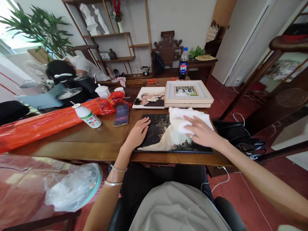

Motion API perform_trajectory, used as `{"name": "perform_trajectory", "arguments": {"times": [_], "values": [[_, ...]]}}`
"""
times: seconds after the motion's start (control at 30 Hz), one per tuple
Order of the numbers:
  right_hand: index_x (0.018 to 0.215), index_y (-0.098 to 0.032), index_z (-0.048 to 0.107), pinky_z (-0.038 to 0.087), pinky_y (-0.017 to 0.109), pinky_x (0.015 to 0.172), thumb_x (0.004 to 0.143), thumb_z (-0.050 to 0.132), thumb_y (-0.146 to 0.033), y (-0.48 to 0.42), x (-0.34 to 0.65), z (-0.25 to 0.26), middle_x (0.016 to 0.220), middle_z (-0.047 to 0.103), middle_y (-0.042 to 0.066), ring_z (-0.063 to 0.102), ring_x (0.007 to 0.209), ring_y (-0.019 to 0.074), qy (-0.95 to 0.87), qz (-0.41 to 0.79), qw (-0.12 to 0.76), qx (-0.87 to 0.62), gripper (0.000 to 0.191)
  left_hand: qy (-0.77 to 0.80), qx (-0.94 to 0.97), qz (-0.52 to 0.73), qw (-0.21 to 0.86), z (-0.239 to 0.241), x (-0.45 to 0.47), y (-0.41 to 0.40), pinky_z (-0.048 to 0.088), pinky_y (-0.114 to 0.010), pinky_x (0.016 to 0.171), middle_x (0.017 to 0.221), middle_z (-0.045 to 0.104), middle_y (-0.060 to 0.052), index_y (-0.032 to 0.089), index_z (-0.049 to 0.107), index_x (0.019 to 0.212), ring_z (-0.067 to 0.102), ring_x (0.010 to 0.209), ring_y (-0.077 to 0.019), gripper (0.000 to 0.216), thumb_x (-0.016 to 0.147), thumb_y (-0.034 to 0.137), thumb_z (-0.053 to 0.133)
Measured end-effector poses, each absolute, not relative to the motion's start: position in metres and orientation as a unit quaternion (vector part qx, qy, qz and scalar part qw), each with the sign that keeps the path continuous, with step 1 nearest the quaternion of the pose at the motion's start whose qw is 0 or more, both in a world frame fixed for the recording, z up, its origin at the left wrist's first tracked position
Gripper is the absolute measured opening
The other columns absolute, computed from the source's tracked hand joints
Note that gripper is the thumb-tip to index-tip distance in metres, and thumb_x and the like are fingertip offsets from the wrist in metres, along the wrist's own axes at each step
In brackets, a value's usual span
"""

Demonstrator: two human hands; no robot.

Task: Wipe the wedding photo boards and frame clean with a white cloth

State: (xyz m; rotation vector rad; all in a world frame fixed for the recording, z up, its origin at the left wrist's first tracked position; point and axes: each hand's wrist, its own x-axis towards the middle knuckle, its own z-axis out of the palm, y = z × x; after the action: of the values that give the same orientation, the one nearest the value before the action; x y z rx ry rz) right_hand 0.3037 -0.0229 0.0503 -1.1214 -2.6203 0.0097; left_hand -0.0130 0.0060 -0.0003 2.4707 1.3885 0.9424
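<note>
Two bare hands meet a dark photo panel [171,139] lying flat on the wooden counter [92,150], close to its near edge. The left hand [138,132] rests on the panel's left side, its grip unclosed and fingers outstretched. The right hand [202,131] presses a bunched white cloth [177,119] against the upper right part; whether that grip clamps the fabric, I cannot tell. Just beyond lie a pale photo print [148,101] and a white picture frame [206,93]; a smartphone [121,115] lies leftward.
</note>
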Motion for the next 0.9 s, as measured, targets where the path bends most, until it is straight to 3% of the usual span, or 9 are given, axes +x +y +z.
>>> {"name": "perform_trajectory", "arguments": {"times": [0.1,0.2,0.37,0.5,0.7,0.9], "values": [[0.099,-0.013,0.068,0.033,0.056,0.105,0.085,0.049,-0.016,0.008,0.318,0.048,0.137,0.050,0.022,0.038,0.135,0.0314,-0.893,-0.027,0.144,-0.425,0.024,0.465,0.821,0.322,0.081,-0.001,-0.012,0.006,0.036,-0.047,0.110,0.135,0.055,-0.012,0.015,0.059,0.124,0.046,0.130,-0.0234,0.037,0.095,0.022,0.037],[0.102,-0.013,0.068,0.030,0.060,0.106,0.078,0.052,-0.010,0.000,0.314,0.045,0.137,0.051,0.020,0.035,0.137,0.0327,-0.893,-0.033,0.141,-0.427,0.030,0.467,0.817,0.327,0.084,-0.001,-0.012,0.005,0.036,-0.046,0.110,0.135,0.055,-0.011,0.017,0.060,0.124,0.046,0.130,-0.0228,0.037,0.095,0.022,0.037],[0.099,-0.020,0.072,0.016,0.062,0.112,0.070,0.055,-0.007,-0.069,0.273,0.046,0.149,0.039,0.009,0.023,0.141,0.0337,-0.931,0.016,0.112,-0.347,0.036,0.471,0.817,0.323,0.083,-0.002,-0.011,0.005,0.035,-0.045,0.111,0.136,0.054,-0.012,0.015,0.059,0.124,0.045,0.131,-0.0229,0.037,0.095,0.022,0.037],[0.098,-0.020,0.072,0.011,0.061,0.113,0.070,0.058,-0.010,-0.106,0.245,0.048,0.153,0.031,0.008,0.019,0.142,0.0354,-0.955,0.060,0.086,-0.276,0.033,0.465,0.822,0.319,0.083,-0.002,-0.012,0.005,0.033,-0.046,0.112,0.137,0.053,-0.013,0.013,0.058,0.126,0.044,0.131,-0.0238,0.038,0.094,0.020,0.036],[0.104,-0.020,0.069,0.020,0.054,0.113,0.071,0.055,-0.008,-0.065,0.259,0.055,0.148,0.041,0.009,0.028,0.140,0.0287,-0.945,0.049,0.111,-0.304,0.038,0.461,0.824,0.320,0.084,-0.001,-0.013,0.005,0.035,-0.047,0.111,0.136,0.054,-0.012,0.015,0.059,0.124,0.045,0.131,-0.0236,0.038,0.094,0.022,0.037],[0.110,-0.013,0.066,0.033,0.055,0.105,0.079,0.052,-0.011,0.001,0.304,0.049,0.137,0.051,0.020,0.040,0.133,0.0322,-0.882,-0.040,0.119,-0.455,0.035,0.467,0.815,0.327,0.098,0.001,-0.012,0.004,0.034,-0.045,0.111,0.136,0.054,-0.013,0.014,0.060,0.124,0.044,0.131,-0.0234,0.037,0.095,0.023,0.038]]}}
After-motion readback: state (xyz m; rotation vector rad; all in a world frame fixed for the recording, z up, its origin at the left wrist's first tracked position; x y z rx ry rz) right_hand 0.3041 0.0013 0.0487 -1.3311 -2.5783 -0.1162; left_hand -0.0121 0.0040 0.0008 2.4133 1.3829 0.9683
